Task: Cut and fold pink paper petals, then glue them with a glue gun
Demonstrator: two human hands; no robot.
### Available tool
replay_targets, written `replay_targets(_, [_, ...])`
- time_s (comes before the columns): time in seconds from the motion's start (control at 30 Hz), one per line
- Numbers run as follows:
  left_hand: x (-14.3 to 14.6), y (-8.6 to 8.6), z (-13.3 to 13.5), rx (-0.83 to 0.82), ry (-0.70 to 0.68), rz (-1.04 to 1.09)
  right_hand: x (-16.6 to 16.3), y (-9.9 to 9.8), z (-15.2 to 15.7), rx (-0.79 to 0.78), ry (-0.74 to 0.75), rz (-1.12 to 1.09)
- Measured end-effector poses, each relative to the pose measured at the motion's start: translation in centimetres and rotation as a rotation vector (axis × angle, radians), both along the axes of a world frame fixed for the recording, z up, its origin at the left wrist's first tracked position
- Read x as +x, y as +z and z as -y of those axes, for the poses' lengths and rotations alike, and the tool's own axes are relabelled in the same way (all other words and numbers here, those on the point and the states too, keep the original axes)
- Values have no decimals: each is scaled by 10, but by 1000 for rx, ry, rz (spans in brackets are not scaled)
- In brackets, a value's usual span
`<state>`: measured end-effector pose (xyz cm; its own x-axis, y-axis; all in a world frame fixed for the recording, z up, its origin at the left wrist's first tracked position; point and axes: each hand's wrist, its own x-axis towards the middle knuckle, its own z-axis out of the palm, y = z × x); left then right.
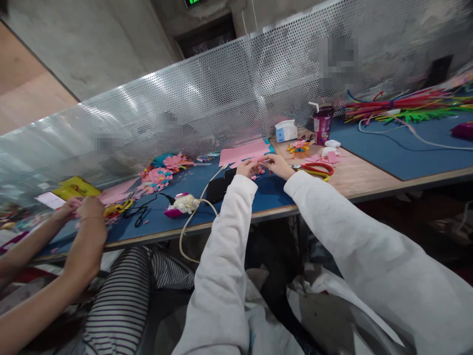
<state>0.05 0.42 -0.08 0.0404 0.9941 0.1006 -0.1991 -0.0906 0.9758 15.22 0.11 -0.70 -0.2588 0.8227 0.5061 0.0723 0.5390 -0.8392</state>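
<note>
Both my arms in white sleeves reach out over the blue mat [266, 195]. My left hand [247, 168] and my right hand [278, 165] meet at a small pink paper piece [259, 165], fingers pinched on it from either side. A pink paper sheet [244, 151] lies just beyond my hands. Red and yellow scissors [317, 170] rest on the wooden board right of my right hand.
A black phone [218, 187] and a pink-white glue gun [181, 204] with its cord lie left of my hands. Paper flowers [159, 176], a tissue box [286, 131] and a purple cup [322, 124] stand near the perforated metal screen. Another person's hands [83, 209] work at the left.
</note>
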Motion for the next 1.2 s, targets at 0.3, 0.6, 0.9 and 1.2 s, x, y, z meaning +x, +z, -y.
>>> replay_targets(0.3, [6,9,13,126,-3,60,1,4,-2,-90,-59,-156])
replay_targets(0.6, [7,2,6,164,26,-31,2,2,-4,-103,-59,-193])
replay_targets(0.9, [6,2,5,160,44,-62,1,8,2,-167,-18,-210])
replay_targets(1.2, [6,-1,3,213,62,-112,2,8,3,-210,-25,-280])
